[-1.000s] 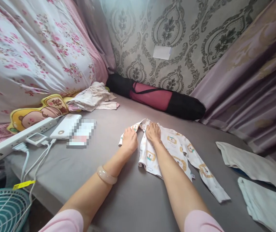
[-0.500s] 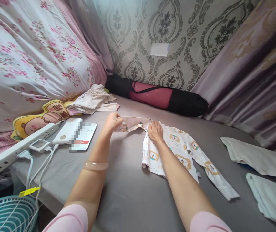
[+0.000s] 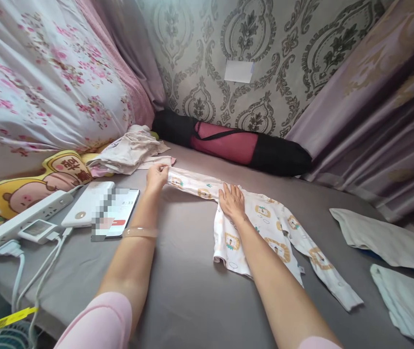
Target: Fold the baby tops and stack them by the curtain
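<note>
White long-sleeved shirt with tan lion prints [image 3: 265, 220], just lying on a smooth grey sheet [image 3: 188, 271], bare left hand [image 3: 157, 177] with its grip pinching one sleeve end, bare right hand [image 3: 233, 201] kinda flat on the shoulder, grip loose, shirt body mostly nearside.

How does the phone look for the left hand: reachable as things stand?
Probably yes: the phone lies beside the left forearm, nothing seen between. But the left hand grips the shirt's sleeve end, so it would likely need to let go first.
</note>
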{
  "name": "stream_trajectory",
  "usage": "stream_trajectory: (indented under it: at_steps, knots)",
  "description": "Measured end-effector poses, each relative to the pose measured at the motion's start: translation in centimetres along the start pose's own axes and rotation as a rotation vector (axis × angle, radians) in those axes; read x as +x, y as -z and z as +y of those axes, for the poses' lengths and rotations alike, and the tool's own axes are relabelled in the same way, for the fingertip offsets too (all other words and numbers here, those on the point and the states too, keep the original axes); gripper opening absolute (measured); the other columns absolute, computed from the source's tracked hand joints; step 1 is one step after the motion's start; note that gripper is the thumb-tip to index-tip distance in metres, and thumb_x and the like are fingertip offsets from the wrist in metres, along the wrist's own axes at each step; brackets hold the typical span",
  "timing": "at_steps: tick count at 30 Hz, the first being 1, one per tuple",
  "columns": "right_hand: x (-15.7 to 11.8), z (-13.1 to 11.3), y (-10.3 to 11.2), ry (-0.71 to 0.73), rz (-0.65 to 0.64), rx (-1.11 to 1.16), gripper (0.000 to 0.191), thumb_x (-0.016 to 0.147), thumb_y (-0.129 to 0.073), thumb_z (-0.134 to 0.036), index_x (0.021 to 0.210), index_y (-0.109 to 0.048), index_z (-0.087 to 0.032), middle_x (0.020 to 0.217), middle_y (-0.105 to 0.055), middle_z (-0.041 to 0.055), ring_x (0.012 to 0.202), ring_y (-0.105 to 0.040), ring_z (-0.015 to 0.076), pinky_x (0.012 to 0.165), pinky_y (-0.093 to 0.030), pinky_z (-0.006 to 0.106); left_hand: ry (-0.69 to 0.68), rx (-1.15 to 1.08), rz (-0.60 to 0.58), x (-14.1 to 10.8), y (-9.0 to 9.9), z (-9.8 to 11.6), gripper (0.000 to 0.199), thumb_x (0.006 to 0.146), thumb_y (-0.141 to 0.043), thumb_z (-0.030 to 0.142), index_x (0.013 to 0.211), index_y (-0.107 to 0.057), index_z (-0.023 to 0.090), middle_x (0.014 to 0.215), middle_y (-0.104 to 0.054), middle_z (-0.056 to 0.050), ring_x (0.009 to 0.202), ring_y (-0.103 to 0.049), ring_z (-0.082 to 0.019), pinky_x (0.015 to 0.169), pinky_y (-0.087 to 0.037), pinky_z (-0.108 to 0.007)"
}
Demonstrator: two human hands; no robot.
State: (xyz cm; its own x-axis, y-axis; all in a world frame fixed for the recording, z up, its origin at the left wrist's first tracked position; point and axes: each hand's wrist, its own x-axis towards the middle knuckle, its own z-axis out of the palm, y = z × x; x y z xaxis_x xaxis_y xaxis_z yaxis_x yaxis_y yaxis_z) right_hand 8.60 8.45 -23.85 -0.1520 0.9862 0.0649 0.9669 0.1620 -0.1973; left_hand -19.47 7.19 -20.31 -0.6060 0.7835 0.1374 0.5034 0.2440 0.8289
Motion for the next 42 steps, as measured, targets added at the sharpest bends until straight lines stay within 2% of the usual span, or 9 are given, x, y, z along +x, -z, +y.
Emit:
stream_trajectory:
  at_steps: [5,11,18,24,29,32,36,38,42]
  knots:
    - [0.0,-0.2,0.1,-0.007,-0.021,0.009,0.059,0.102,-0.023,-0.050,0.155,-0.033,-0.025,0.161,-0.030,0.0086,0.150,-0.018,0.0261,0.120,-0.011,0.040,-0.074,0.385,-0.043,1.2,-0.2,-0.2,0.034,0.089,-0.047,0.037,0.110,-0.068,0.021,0.114,-0.070,-0.014,0.108,-0.062,-0.032,0.087,-0.046,-0.038]
    - [0.1,-0.2,0.0,-0.014,-0.037,-0.007,0.057,0.102,-0.025,-0.049,0.154,-0.035,-0.026,0.162,-0.028,0.0071,0.150,-0.016,0.0266,0.120,-0.010,0.041,-0.133,0.681,-0.163,2.0,-1.3,-0.3,0.040,0.096,-0.036,0.039,0.115,-0.061,0.015,0.115,-0.067,-0.021,0.108,-0.061,-0.035,0.086,-0.045,-0.041]
    - [0.2,-0.3,0.1,-0.013,-0.053,-0.003,0.056,0.103,-0.023,-0.046,0.154,-0.035,-0.026,0.162,-0.027,0.0071,0.150,-0.015,0.0269,0.120,-0.008,0.042,-0.130,0.680,-0.079,1.4,-2.8,-1.4,0.043,0.095,-0.038,0.033,0.124,-0.051,0.004,0.124,-0.060,-0.029,0.111,-0.061,-0.039,0.089,-0.046,-0.046]
    - [0.1,-0.2,-0.1,-0.008,-0.040,0.015,0.056,0.102,-0.026,-0.045,0.153,-0.036,-0.026,0.162,-0.027,0.0087,0.150,-0.016,0.0277,0.120,-0.009,0.042,-0.082,0.586,-0.043,0.6,-2.2,-0.6,0.052,0.094,-0.041,0.038,0.128,-0.045,-0.001,0.128,-0.053,-0.034,0.115,-0.057,-0.042,0.093,-0.045,-0.049]
    - [0.5,0.1,0.1,-0.005,-0.070,0.088,0.058,0.102,-0.026,-0.046,0.154,-0.035,-0.021,0.162,-0.025,0.0092,0.151,-0.013,0.0272,0.121,-0.007,0.043,-0.166,0.627,0.077,-4.2,-0.8,2.0,0.056,0.089,-0.050,0.039,0.129,-0.045,0.001,0.139,-0.042,-0.034,0.130,-0.043,-0.043,0.101,-0.039,-0.049]
    - [1.1,0.9,1.0,-0.007,-0.124,0.231,0.059,0.102,-0.025,-0.045,0.154,-0.033,-0.018,0.163,-0.025,0.0079,0.151,-0.016,0.0239,0.122,-0.010,0.040,-0.260,0.560,-0.158,-9.0,-0.6,3.1,0.043,0.090,-0.048,0.038,0.120,-0.053,0.008,0.122,-0.059,-0.025,0.117,-0.055,-0.033,0.097,-0.043,-0.041]
    - [0.9,3.1,2.9,0.009,-0.091,0.562,0.056,0.102,-0.026,-0.041,0.152,-0.037,-0.016,0.157,-0.037,0.0083,0.144,-0.035,0.0182,0.116,-0.029,0.032,-0.305,0.315,-0.515,-15.1,-1.2,3.4,0.035,0.088,-0.053,0.040,0.112,-0.061,0.017,0.096,-0.070,-0.009,0.090,-0.065,-0.021,0.083,-0.049,-0.030]
    - [-0.4,4.6,4.0,0.034,-0.045,0.678,0.050,0.101,-0.035,-0.040,0.146,-0.046,-0.020,0.150,-0.049,0.0084,0.135,-0.048,0.0194,0.111,-0.037,0.033,-0.294,0.250,-0.578,-17.1,-1.5,3.3,0.033,0.087,-0.053,0.041,0.108,-0.064,0.018,0.089,-0.070,-0.006,0.083,-0.065,-0.020,0.079,-0.050,-0.030]
    - [-5.0,8.5,6.1,0.095,-0.075,0.867,0.034,0.097,-0.047,-0.031,0.125,-0.063,-0.018,0.122,-0.070,0.0096,0.104,-0.069,0.0192,0.095,-0.051,0.035,-0.255,0.176,-0.568,-18.8,-1.4,2.7,0.031,0.085,-0.050,0.039,0.099,-0.068,0.018,0.084,-0.071,-0.006,0.079,-0.064,-0.019,0.075,-0.048,-0.030]
